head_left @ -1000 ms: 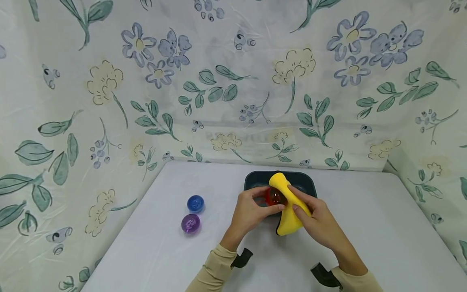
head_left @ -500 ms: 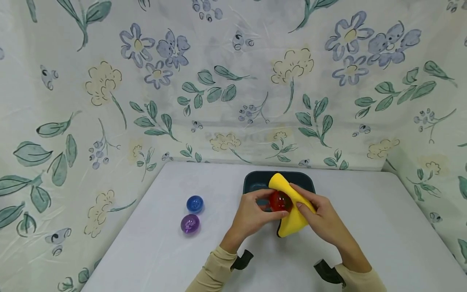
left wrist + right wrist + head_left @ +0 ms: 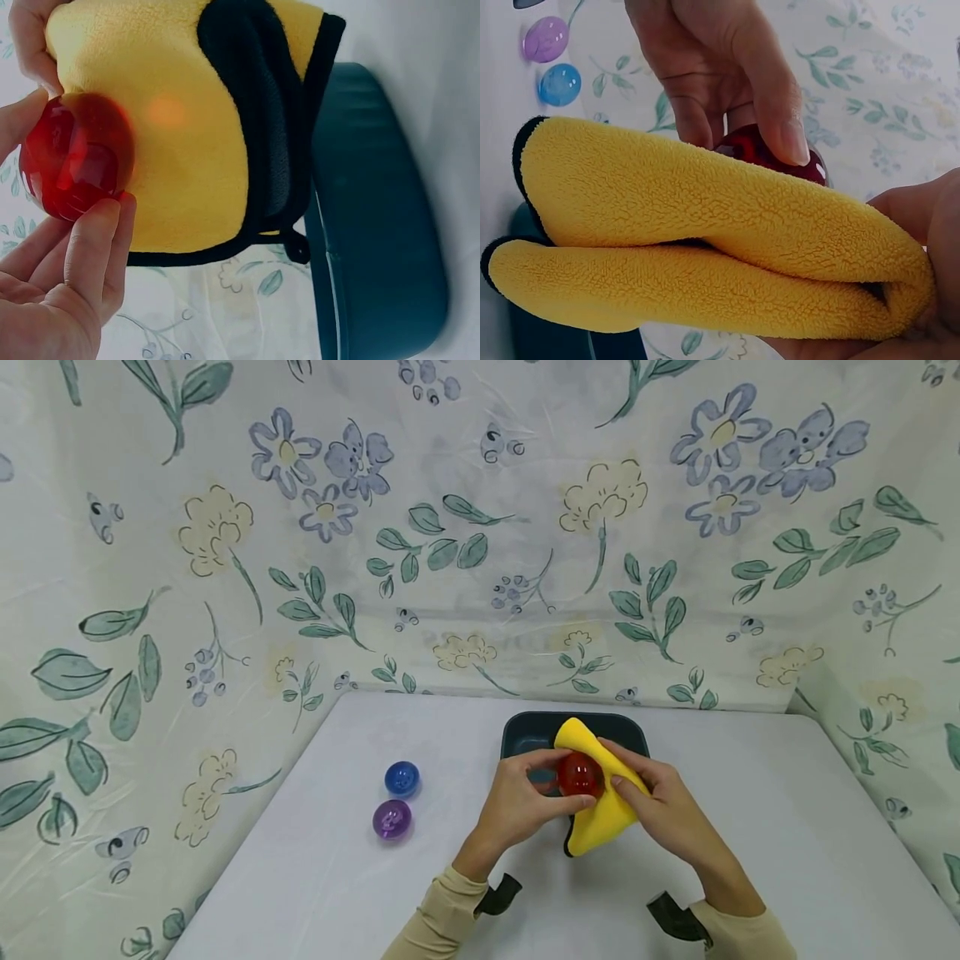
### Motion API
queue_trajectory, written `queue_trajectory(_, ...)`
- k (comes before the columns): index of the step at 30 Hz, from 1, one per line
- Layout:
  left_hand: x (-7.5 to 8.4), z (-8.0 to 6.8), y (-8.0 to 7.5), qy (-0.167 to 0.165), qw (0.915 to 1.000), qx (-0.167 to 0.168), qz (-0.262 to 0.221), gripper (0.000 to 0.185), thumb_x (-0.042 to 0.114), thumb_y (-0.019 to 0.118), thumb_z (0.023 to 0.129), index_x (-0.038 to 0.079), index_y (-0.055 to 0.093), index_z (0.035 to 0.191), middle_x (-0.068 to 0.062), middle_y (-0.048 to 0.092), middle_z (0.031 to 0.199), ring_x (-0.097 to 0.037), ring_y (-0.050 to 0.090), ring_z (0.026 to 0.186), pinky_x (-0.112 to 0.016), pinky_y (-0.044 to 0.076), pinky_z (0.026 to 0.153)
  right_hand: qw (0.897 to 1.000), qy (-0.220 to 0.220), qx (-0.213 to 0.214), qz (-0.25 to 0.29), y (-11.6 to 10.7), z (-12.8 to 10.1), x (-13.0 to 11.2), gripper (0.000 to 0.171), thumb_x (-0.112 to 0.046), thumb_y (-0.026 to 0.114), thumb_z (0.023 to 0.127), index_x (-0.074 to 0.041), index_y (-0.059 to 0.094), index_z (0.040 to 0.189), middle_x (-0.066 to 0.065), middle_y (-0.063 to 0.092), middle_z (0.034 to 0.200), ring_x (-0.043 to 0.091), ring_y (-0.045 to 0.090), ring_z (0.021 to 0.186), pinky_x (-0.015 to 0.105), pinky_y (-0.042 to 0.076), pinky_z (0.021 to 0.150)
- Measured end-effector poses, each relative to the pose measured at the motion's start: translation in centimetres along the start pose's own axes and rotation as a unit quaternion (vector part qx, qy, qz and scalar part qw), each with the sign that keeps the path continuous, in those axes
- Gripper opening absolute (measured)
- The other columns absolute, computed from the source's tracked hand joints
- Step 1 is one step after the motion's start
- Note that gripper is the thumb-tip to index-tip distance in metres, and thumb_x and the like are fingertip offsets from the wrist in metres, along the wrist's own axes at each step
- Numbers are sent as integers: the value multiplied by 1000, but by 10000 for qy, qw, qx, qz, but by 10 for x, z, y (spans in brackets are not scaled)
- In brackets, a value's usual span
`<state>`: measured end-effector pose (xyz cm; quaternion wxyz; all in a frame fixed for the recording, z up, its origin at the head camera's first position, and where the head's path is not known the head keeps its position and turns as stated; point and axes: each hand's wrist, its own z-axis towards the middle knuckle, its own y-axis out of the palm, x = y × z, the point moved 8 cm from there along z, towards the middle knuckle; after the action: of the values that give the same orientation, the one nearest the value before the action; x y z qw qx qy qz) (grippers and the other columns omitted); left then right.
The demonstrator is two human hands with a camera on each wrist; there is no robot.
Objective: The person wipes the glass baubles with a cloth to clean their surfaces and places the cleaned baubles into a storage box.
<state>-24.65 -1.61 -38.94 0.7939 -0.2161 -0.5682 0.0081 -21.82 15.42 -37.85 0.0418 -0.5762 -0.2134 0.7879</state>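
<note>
Between the thumb and fingers of my left hand (image 3: 517,795) is a clear red ball (image 3: 580,774), also plain in the left wrist view as a glossy red ball (image 3: 79,156). My right hand (image 3: 660,802) grips a folded yellow cloth (image 3: 600,818) with a dark edge, held against the ball's right side. In the right wrist view the fluffy cloth (image 3: 705,217) hides much of the ball. Both hands are raised in front of a dark teal tray (image 3: 517,737), whose near part they cover.
A blue ball (image 3: 402,778) and a purple ball (image 3: 392,820) lie on the white table (image 3: 300,860), left of the hands. A floral curtain (image 3: 465,568) stands behind the table and along its sides.
The red ball, partly covered by the cloth at first, now shows more fully. The cloth and right hand have shifted slightly right, and the cloth's lower end hangs a little lower.
</note>
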Motion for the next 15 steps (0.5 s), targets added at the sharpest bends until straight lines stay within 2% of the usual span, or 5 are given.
queue_trajectory(15,-6,2,-3,-116,9986,268,-443,51,30,88,84,14,72,130,-3,74,126,-23,71,115,-34,63,91,9987,459,-61,231,1,0,4,52,-12,52,108,1,39,157,29,61,136,18,69,92,24,62,87)
